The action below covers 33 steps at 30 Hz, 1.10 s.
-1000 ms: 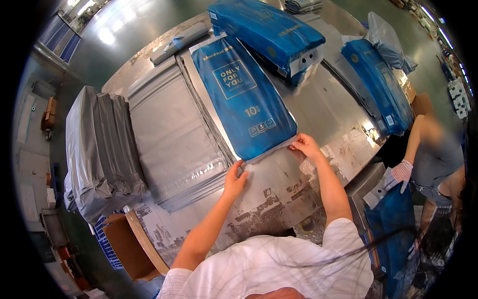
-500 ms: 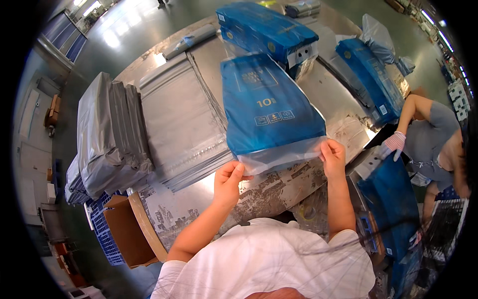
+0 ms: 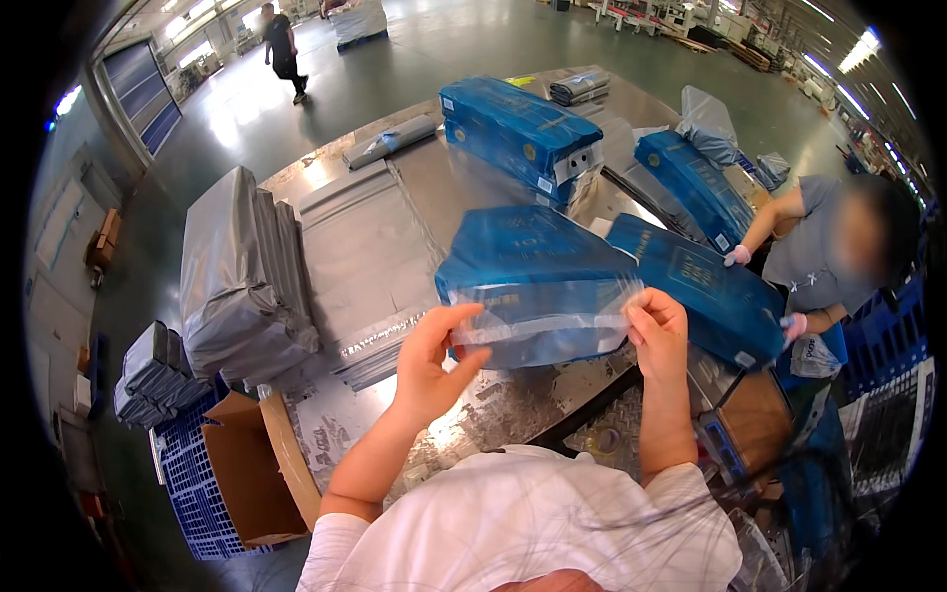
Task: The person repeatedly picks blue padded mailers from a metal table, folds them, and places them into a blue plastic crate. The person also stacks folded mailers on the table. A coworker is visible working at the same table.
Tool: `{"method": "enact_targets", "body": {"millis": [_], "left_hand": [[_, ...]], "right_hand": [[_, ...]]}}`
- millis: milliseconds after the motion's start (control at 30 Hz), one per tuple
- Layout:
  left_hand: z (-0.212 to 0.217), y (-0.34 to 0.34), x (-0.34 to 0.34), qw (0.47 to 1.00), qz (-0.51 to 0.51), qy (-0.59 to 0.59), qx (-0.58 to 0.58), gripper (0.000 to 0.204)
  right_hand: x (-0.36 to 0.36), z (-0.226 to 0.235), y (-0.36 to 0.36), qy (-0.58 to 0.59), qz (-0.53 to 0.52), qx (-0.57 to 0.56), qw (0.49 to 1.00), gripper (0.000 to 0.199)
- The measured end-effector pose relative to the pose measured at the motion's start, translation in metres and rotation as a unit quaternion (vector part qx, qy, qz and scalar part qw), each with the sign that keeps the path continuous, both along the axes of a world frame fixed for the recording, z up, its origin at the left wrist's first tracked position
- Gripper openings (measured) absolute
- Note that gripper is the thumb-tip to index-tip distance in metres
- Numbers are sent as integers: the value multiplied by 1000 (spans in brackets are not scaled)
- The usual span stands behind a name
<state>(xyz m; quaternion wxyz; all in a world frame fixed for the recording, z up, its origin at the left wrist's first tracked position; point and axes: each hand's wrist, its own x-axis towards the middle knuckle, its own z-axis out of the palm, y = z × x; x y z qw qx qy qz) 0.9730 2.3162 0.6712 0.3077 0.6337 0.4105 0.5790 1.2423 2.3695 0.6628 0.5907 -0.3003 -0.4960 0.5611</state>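
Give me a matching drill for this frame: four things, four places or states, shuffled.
Things:
1. blue packet
2. grey bag stack
3. cardboard box
4. flat grey bags

Places or states:
A. open, at the table's near left corner
B. spread flat on the table
C. piled at the table's left edge
D. held up by its clear flap between left hand and right hand

Pairs: 1-D, 2-C, 3-A, 4-B
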Motion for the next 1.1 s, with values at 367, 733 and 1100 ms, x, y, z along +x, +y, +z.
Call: {"method": "enact_targets", "body": {"millis": [367,733,1100], "left_hand": [[8,21,-10,988,-1,-124,-94,11],[-2,20,-29,986,-41,-125,-100,15],[-316,36,-55,917,123,-39,-376,42]], "right_hand": [[-3,13,3,-95,37,35,994,4],[-10,6,9,-86,24,12,996,22],[17,-286,40,-96,-31,-285,953,48]]}}
